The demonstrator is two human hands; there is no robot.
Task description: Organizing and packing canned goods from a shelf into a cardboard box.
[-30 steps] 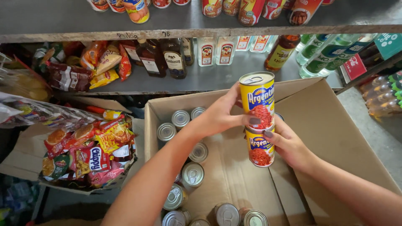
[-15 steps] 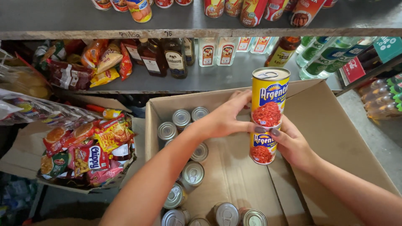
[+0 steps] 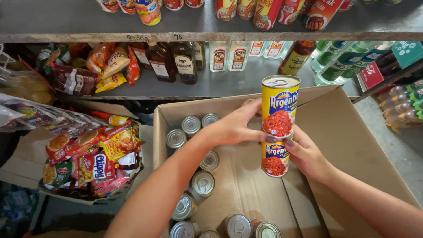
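Note:
Two yellow cans with red labels are stacked one on the other above an open cardboard box (image 3: pixel 352 141). My left hand (image 3: pixel 238 125) wraps the upper can (image 3: pixel 280 105) from the left. My right hand (image 3: pixel 304 154) holds the lower can (image 3: pixel 275 158) from the right and below. Both cans are upright, lifted clear of the box floor. Several silver-topped cans (image 3: pixel 191 125) stand along the box's left side and front.
A smaller cardboard box of snack packets (image 3: pixel 92 163) sits at the left. Behind runs a metal shelf (image 3: pixel 220 83) with dark bottles, clear bottles and green bottles. An upper shelf (image 3: pixel 211 26) carries more cans. A grey floor strip lies at the right.
Both hands have raised the two stacked cans slightly and shifted them a little to the right. The grip is unchanged.

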